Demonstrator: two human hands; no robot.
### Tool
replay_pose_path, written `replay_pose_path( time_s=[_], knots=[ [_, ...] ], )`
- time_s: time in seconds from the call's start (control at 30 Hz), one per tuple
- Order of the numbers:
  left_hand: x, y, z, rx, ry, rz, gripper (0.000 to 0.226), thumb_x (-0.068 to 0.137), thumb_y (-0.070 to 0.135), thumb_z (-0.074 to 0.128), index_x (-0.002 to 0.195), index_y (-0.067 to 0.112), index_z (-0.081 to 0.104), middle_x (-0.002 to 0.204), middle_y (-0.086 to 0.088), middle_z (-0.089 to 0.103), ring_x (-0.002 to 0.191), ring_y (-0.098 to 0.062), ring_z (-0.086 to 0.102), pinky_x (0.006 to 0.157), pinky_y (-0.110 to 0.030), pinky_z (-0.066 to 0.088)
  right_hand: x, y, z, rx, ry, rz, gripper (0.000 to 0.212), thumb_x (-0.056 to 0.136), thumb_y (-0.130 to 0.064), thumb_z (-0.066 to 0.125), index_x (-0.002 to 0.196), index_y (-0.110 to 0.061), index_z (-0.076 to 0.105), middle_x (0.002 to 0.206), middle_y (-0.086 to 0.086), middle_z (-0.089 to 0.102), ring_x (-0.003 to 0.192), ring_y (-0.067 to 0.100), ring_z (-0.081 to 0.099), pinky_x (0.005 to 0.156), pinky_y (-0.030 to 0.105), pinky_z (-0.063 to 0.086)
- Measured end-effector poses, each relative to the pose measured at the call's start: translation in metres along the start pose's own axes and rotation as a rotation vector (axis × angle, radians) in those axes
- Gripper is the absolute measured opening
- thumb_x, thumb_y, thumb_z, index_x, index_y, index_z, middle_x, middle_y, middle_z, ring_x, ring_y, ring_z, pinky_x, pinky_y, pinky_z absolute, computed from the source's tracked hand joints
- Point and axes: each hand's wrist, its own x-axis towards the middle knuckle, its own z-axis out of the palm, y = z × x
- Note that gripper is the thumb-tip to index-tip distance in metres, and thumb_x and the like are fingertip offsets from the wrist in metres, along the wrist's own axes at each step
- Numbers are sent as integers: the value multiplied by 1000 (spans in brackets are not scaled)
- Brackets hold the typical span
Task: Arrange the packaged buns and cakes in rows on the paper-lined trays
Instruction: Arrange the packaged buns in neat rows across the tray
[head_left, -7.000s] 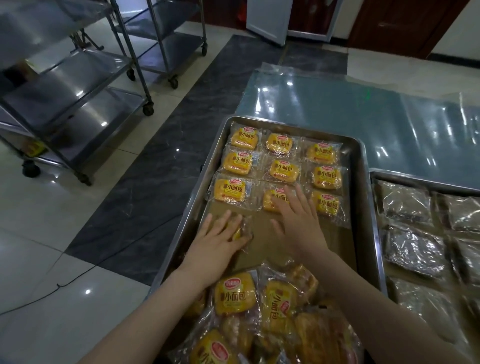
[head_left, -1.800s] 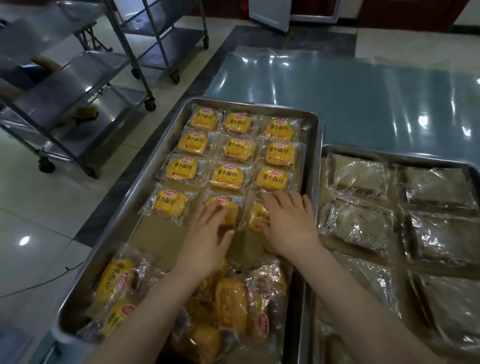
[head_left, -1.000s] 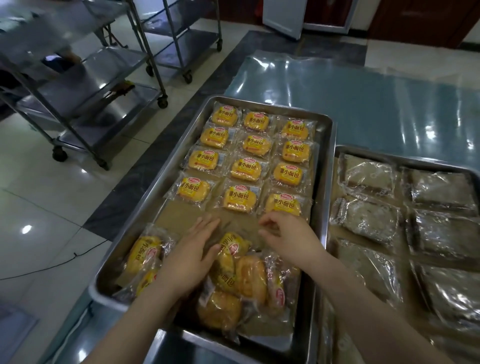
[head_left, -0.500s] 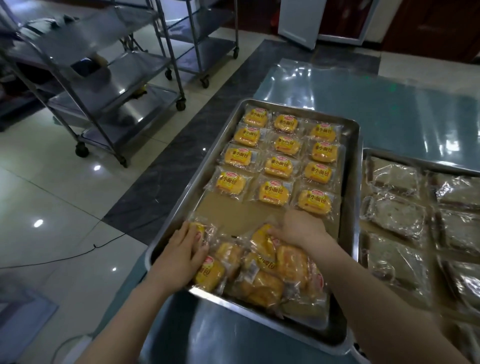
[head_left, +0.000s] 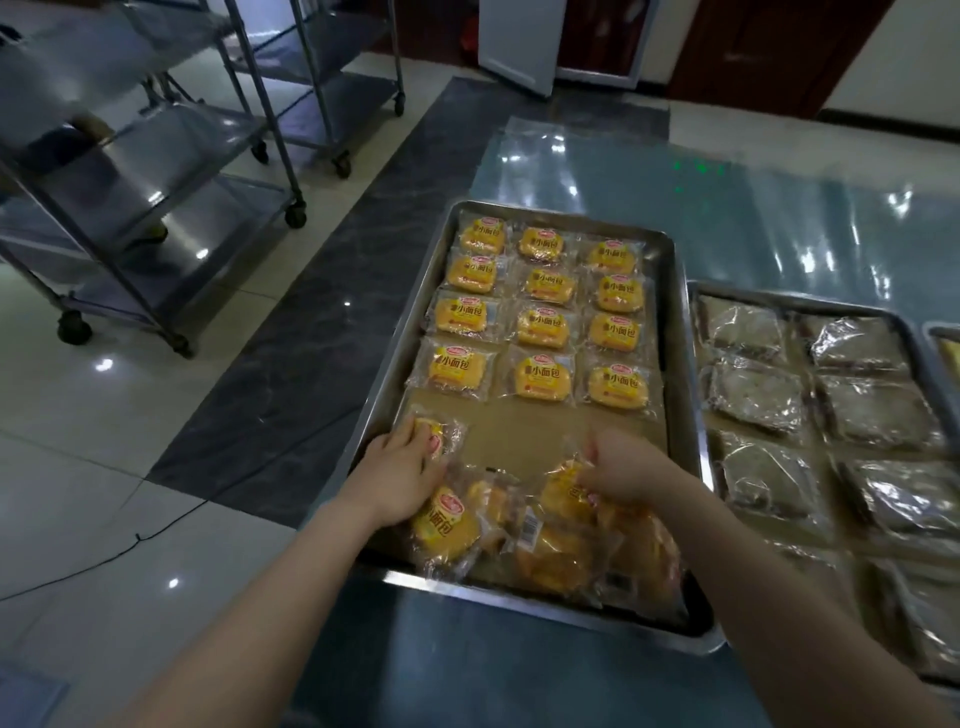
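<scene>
Yellow buns (head_left: 540, 332) fill four neat rows on the tray (head_left: 519, 598); a loose heap (head_left: 550, 551) waits, left hand (head_left: 400, 480) gripping one packet (head_left: 437, 434), right hand (head_left: 626, 467) pinching another.

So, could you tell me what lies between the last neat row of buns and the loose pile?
Head view: bare brown paper liner, apart from one packaged bun at its left end in the left hand.

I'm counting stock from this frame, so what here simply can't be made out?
Head view only:
1. Loose bun pile: packets overlap, partly under left hand and right hand; uncountable.
2. Right tray: cut off by frame edges; glare hides packet contents.
3. Right hand's grip: motion-blurred.
</scene>
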Motion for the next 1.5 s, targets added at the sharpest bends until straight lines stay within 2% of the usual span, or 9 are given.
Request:
replay_pose_path(
  time_s=[0.23, 0.37, 0.47, 0.6, 0.7, 0.77, 0.93, 1.17, 1.5],
  knots=[
    [5, 3, -13, 46, -54, 8, 62, 95, 18, 35, 150, 20, 4, 158, 1, -7, 139, -33, 16, 113, -41, 19, -10, 1, 3, 293, 135, 31, 15, 80, -21, 61, 86, -24, 48, 83, -3, 58, 75, 12, 56, 55, 25, 42],
    [-2, 4, -11, 36, 15, 28, 56, 95, 18, 38, 148, 17, 19, 155, 0, 10, 129, -27, 34, 106, -37, 32, -11, -1, -11, 550, 370, -78, 30, 78, -4, 59, 83, -32, 49, 84, -10, 57, 78, 15, 60, 57, 26, 43],
    [-9, 1, -8, 57, 57, 39, 52, 95, 24, 38, 145, 19, 25, 150, -2, 19, 122, -21, 40, 102, -35, 38, -6, -9, -23, 485, 426, -132, 35, 76, 2, 54, 79, -33, 58, 90, -14, 59, 86, 13, 57, 61, 28, 46],
    [-16, -3, -1, 96, 101, 10, 51, 96, 33, 38, 144, 20, 26, 139, -3, 29, 105, -13, 45, 88, -29, 42, 8, -29, -24, 243, 391, -200, 42, 76, 6, 51, 72, -34, 65, 112, -6, 49, 108, 17, 49, 87, 36, 48],
    [-22, -2, 3, 114, 103, -44, 61, 96, 35, 42, 148, 20, 13, 135, -7, 32, 108, -18, 46, 87, -31, 45, 18, -44, -7, 50, 313, -297, 57, 80, 2, 54, 117, -41, 60, 150, -2, 26, 140, 27, 22, 116, 50, 18],
    [-26, -1, 6, 111, 141, -68, 66, 94, 33, 45, 149, 22, 9, 137, -7, 29, 116, -21, 41, 91, -34, 45, 21, -48, 11, 52, 307, -315, 77, 85, -4, 55, 144, -43, 25, 159, -7, 1, 146, 24, 0, 116, 49, -1],
    [-26, 9, 12, 159, 275, 130, 59, 96, 34, 39, 148, 29, 12, 155, 1, 5, 140, -24, 8, 112, -38, 21, 21, -33, 47, -37, 263, -320, 75, 98, -28, 41, 147, -39, -14, 155, -7, -22, 142, 20, -22, 110, 41, -13],
    [1, 17, 19, 140, 32, 66, 68, 91, 62, 21, 147, 37, -7, 151, 8, -22, 135, -22, -29, 113, -45, -1, 11, -31, 52, -91, 328, -342, 65, 100, -37, 30, 150, -29, -11, 159, -4, -13, 142, 25, -21, 117, 43, -7],
    [19, 10, 11, 154, -109, 111, 69, 87, 69, 26, 141, 50, -13, 144, 17, -35, 129, -26, -39, 111, -52, -5, 12, -38, 53, -154, 199, -269, 58, 100, -37, 30, 151, -34, 4, 160, -5, -9, 142, 44, -11, 115, 53, 2]
  ],
)
